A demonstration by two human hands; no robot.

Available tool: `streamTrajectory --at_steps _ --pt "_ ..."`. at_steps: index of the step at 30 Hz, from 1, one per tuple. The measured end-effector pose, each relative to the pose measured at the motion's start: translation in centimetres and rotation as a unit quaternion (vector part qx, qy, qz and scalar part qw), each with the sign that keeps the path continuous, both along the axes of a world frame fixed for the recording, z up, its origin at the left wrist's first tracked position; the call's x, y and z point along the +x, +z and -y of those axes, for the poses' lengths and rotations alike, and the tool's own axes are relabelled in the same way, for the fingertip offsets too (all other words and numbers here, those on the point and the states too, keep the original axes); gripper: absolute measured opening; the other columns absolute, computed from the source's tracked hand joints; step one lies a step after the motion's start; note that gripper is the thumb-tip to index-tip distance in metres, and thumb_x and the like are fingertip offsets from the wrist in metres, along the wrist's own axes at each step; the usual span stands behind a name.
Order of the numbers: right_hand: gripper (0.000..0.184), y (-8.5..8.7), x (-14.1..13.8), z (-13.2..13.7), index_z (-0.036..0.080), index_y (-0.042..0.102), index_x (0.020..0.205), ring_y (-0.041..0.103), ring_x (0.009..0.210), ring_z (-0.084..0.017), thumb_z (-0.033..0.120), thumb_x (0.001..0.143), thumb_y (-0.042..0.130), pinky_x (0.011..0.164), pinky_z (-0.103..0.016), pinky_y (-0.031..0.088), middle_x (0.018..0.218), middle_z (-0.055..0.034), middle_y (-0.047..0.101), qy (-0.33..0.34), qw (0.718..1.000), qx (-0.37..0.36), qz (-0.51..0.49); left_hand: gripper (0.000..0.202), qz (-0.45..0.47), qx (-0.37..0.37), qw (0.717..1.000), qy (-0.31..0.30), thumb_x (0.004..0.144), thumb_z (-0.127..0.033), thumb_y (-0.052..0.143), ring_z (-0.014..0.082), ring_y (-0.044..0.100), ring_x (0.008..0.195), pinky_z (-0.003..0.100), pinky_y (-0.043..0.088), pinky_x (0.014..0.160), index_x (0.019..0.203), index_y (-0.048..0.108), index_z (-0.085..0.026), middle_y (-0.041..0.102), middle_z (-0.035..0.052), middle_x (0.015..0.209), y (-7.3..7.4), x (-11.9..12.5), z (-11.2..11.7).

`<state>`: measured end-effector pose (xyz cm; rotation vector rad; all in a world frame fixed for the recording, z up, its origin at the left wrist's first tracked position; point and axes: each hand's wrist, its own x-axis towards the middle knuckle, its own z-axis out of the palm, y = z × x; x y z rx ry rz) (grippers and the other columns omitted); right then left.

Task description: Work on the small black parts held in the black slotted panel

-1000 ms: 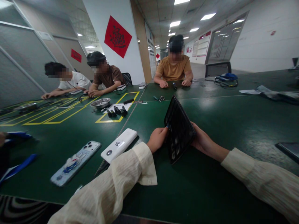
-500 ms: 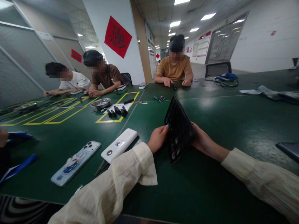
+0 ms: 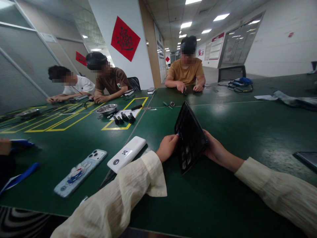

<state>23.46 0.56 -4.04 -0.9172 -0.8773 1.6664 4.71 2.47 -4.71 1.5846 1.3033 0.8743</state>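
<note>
A thin black tablet (image 3: 190, 142) with a glossy dark face stands tilted above the green table, held in both hands. My left hand (image 3: 167, 147) grips its left side, thumb on the face and the other fingers hidden behind it. Around the right edge, my right hand (image 3: 216, 148) is closed, most of its fingers out of sight at the back. Beside my left sleeve lies a white power bank (image 3: 126, 154) marked 26. Farther left is a phone in a light blue cartoon case (image 3: 80, 173).
A metal bowl (image 3: 107, 109) and several short black cylinders (image 3: 124, 117) sit near yellow tape. Small tools (image 3: 169, 104) lie beyond the tablet. A dark flat device (image 3: 307, 160) is at the right edge. Three people sit around the table (image 3: 247, 132).
My hands and the tablet hold nearly still. Across the table, a person's hand has shifted slightly to the right, and the person in brown has moved their head a little left.
</note>
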Motion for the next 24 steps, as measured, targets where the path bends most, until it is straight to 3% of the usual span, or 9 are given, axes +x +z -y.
streamTrajectory --at_steps 7,18,24 --pt "0.021 0.09 -0.03 0.07 0.03 0.051 0.098 0.053 0.064 -0.014 0.037 0.078 0.053 0.053 -0.027 0.043 0.075 0.0027 0.056 0.002 1.0 -0.005 -0.006 0.039 -0.054 0.045 0.997 -0.007 0.082 -0.049 0.036 0.0113 0.044 0.05 0.023 0.031 0.048 0.065 0.048 -0.017 0.045 -0.0017 0.054 0.16 -0.16 0.01" --pt "0.02 0.47 -0.21 0.29 0.03 0.051 0.098 0.056 0.066 -0.013 0.035 0.079 0.052 0.054 -0.026 0.045 0.079 0.0027 0.059 -0.005 1.0 -0.022 -0.011 0.049 -0.024 -0.005 1.0 -0.006 0.08 -0.06 0.031 0.0085 0.035 0.041 0.023 0.025 0.043 0.056 0.039 -0.018 0.038 -0.0038 0.046 0.23 0.06 0.03" --pt "0.02 -0.07 -0.07 0.04 0.029 0.052 0.098 0.055 0.065 -0.014 0.034 0.079 0.052 0.055 -0.027 0.045 0.074 0.0028 0.058 0.0 1.0 -0.006 -0.017 0.039 -0.057 0.024 0.998 -0.005 0.08 -0.049 0.033 0.0095 0.038 0.046 0.023 0.024 0.045 0.058 0.042 -0.017 0.039 -0.0029 0.051 0.02 -0.03 -0.09"
